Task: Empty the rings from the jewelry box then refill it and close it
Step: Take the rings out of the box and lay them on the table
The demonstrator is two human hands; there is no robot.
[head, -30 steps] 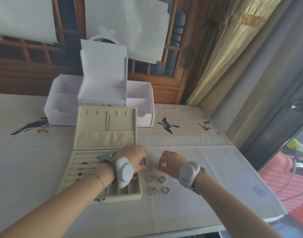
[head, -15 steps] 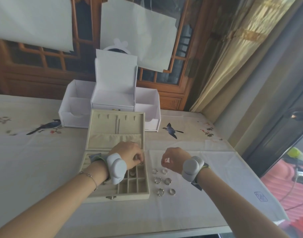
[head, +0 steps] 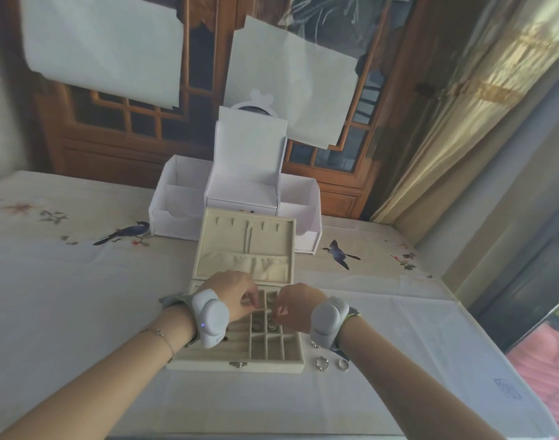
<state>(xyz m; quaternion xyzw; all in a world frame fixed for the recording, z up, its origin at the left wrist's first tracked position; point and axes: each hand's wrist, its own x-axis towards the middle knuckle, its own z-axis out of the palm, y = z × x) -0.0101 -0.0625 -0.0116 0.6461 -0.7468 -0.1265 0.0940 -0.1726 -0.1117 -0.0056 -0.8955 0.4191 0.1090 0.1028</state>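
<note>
Both grips were curled over the grid compartments of the open jewelry box [head: 240, 354] at frame centre: the right hand [head: 295, 308] pinched a ring [head: 272, 326]; what the left hand [head: 232, 296] held could not be told. Loose rings [head: 321, 363] lay on the counter [head: 81, 296] lower right of the box.

text: none legible | tablecloth [head: 430, 392] corner mark: too blurred to read

Grey wrist trackers [head: 210, 322]; thin left-wrist bracelet [head: 164, 337].
</note>
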